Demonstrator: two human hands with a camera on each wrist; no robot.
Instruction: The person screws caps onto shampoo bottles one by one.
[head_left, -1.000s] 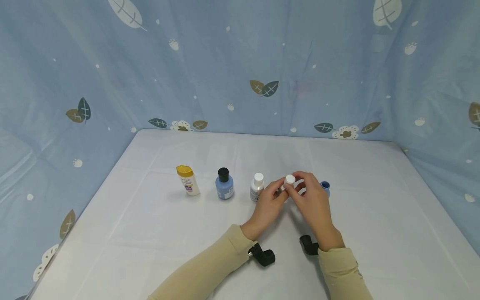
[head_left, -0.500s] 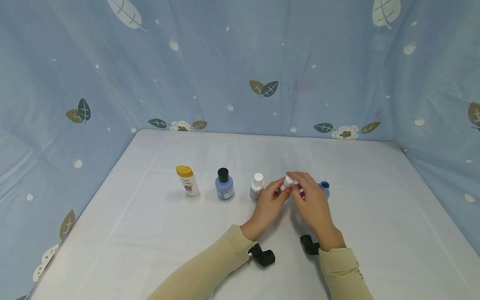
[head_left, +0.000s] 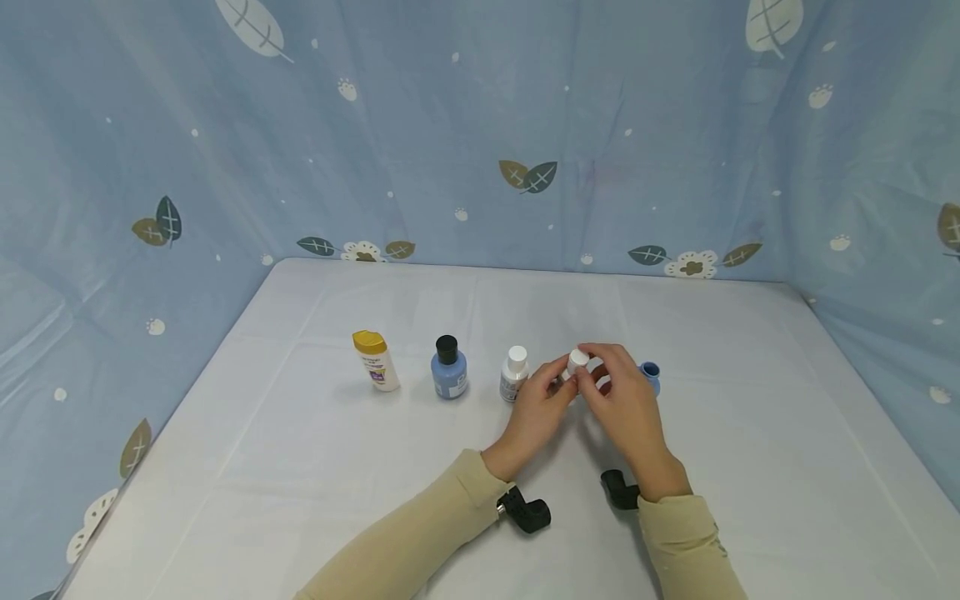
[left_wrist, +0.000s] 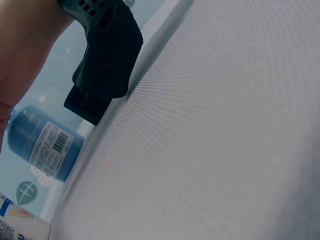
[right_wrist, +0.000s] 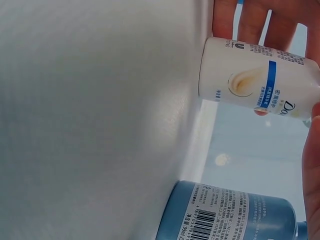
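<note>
My left hand holds a white lotion bottle by its body; the bottle stands upright on the table. Its fingers show behind the bottle in the right wrist view. My right hand pinches the white cap at the bottle's top between thumb and fingers. Whether the cap's thread is engaged is hidden. Just right of the right hand stands a blue bottle with an uncovered mouth, partly hidden by that hand. The left wrist view shows this blue bottle beyond the wrist.
Left of the hands stand a clear bottle with a white cap, a blue bottle with a black cap and a white bottle with a yellow cap. Black wrist mounts hang under both forearms. A patterned blue curtain surrounds the table.
The white cap leaned left under my right fingers half a second ago and sits more upright now. My right fingers have shifted slightly right; the left hand has stayed put.
</note>
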